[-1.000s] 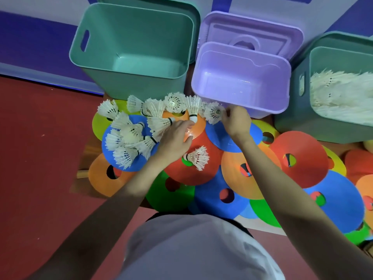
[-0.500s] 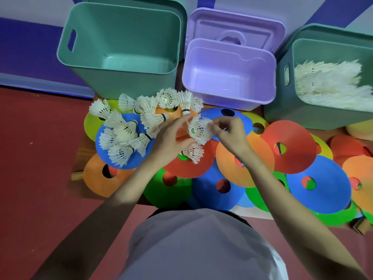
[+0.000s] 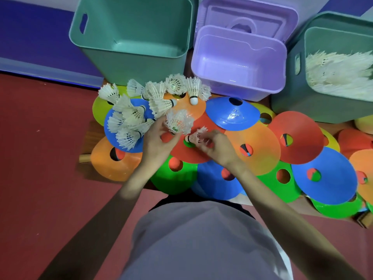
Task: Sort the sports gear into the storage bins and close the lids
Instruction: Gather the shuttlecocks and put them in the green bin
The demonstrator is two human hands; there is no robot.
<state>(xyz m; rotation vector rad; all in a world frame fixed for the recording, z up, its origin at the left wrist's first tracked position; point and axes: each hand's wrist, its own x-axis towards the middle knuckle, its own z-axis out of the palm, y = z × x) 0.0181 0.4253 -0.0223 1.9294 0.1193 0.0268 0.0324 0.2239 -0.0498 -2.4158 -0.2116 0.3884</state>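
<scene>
Shuttlecocks are being gathered from the scattered cones on the red floor. One shuttlecock is held in the left hand, pinched at the fingertips with its feather skirt up and spread and its cork end turned toward the camera. A second shuttlecock is pinched by the curled fingers of the right hand; its long axis lies roughly level, cork pointing left toward the left hand, feathers toward the right palm. The two hands are nearly touching, both forearms reaching forward with wrists bent down over a red cone.

The bin with shuttlecocks stands at the far right, well apart from both hands, and the right hand is judged the nearer to it. The green bin and the purple bin stand open straight ahead. More loose shuttlecocks lie just left of the left hand, toward the green bin.
</scene>
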